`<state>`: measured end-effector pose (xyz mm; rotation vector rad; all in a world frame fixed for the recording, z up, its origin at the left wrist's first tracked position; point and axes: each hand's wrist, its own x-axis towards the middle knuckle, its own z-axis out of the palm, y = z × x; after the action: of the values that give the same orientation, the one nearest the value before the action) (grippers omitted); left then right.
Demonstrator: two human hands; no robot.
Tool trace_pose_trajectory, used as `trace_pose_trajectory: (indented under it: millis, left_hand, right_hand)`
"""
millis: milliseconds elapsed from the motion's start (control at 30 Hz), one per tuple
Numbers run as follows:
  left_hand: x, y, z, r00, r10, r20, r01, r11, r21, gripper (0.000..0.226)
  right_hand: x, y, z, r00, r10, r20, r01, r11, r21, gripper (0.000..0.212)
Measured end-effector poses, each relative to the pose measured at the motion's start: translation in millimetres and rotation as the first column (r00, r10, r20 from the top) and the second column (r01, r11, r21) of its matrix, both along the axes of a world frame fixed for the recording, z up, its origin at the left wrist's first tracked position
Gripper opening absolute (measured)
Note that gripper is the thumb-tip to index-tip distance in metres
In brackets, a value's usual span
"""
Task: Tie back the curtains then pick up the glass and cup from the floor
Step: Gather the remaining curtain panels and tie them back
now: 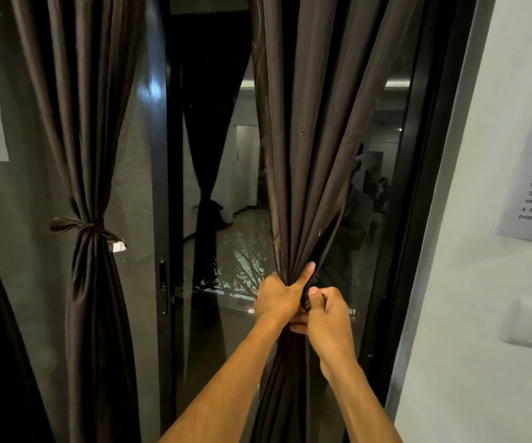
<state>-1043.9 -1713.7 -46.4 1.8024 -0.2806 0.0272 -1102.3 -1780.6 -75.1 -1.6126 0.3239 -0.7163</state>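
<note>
both hands [303, 302] clutch the gathered right curtain [306, 155].

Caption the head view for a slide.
Left hand and right hand grip the right curtain; left curtain already tied.

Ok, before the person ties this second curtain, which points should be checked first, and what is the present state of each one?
1. Left curtain tied back with its band: ok.
2. Right curtain gathered into one bunch, gripped by the left hand: ok.
3. Right hand has a tie band ready: cannot tell. It pinches a dark cloth at the bunch, which may be a band or a curtain fold.
4. Band wrapped and knotted around the right curtain: not ok, no knot shows.
5. Glass and cup located on the floor: cannot tell, the floor is out of view.
</note>
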Motion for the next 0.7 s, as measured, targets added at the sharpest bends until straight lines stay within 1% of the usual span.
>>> trace_pose_trajectory:
  millis: [67, 167, 200, 267, 300, 367, 400, 433, 467, 500, 533, 567, 600, 633, 700]
  left_hand:
    - [-4, 3, -2, 0.998, 0.045, 0.038, -0.051, 0.980, 0.191, 0.086]
    - [-9, 10, -5, 0.991, 0.041, 0.127, -0.084, 0.932, 0.353, 0.085]
    - [-10, 13, -6, 0.986, 0.043, 0.164, -0.108, 0.907, 0.408, 0.083]
    - [-13, 17, -6, 0.962, 0.052, 0.270, -0.193, 0.826, 0.530, 0.080]
    - [-14, 19, -6, 0.945, 0.052, 0.323, -0.242, 0.778, 0.580, 0.081]
    - [-15, 25, -5, 0.911, 0.052, 0.409, -0.323, 0.705, 0.631, 0.082]
    - [-16, 27, -4, 0.902, 0.047, 0.428, -0.341, 0.687, 0.641, 0.080]
    - [-15, 28, -3, 0.906, 0.034, 0.423, -0.330, 0.683, 0.651, 0.073]
    - [-15, 29, -3, 0.921, 0.012, 0.389, -0.283, 0.707, 0.648, 0.062]
    - [-15, 30, -3, 0.946, -0.018, 0.325, -0.197, 0.764, 0.614, 0.052]
    - [-15, 30, -5, 0.970, -0.063, 0.236, -0.076, 0.839, 0.538, 0.045]
    - [-16, 30, -6, 0.982, -0.126, 0.137, 0.058, 0.906, 0.419, 0.040]
    - [-17, 30, -8, 0.979, -0.198, 0.046, 0.177, 0.941, 0.290, 0.036]
    - [-19, 30, -10, 0.964, -0.264, -0.022, 0.263, 0.949, 0.173, 0.032]
    - [-22, 29, -13, 0.939, -0.335, -0.082, 0.336, 0.942, 0.001, 0.027]
  right_hand:
    - [3, 2, -1, 1.000, -0.021, -0.012, 0.021, 1.000, -0.013, 0.021]
    - [7, 1, 2, 0.998, -0.042, -0.042, 0.041, 0.999, -0.025, 0.024]
    - [7, 0, 2, 0.997, -0.051, -0.057, 0.049, 0.998, -0.044, 0.024]
    - [8, -1, 2, 0.995, -0.067, -0.074, 0.061, 0.995, -0.077, 0.023]
    - [9, -1, 2, 0.995, -0.070, -0.075, 0.064, 0.995, -0.082, 0.023]
    - [9, -1, 1, 0.996, -0.063, -0.060, 0.059, 0.996, -0.067, 0.022]
    - [8, 0, 0, 0.998, -0.052, -0.048, 0.049, 0.997, -0.052, 0.022]
    - [8, 1, 1, 0.998, -0.041, -0.039, 0.039, 0.998, -0.041, 0.022]
    - [8, 2, 0, 0.999, -0.035, -0.032, 0.034, 0.999, -0.036, 0.022]
    - [8, 3, 0, 0.999, -0.035, -0.028, 0.034, 0.999, -0.039, 0.022]
    - [8, 4, 0, 0.999, -0.041, -0.027, 0.040, 0.998, -0.054, 0.023]
    - [7, 4, 0, 0.998, -0.057, -0.031, 0.054, 0.995, -0.088, 0.023]
    - [6, 4, 1, 0.997, -0.076, -0.035, 0.070, 0.988, -0.141, 0.024]
    - [4, 4, 2, 0.995, -0.088, -0.037, 0.079, 0.976, -0.201, 0.024]
    - [-1, 1, 5, 0.994, -0.091, -0.054, 0.069, 0.943, -0.326, 0.025]
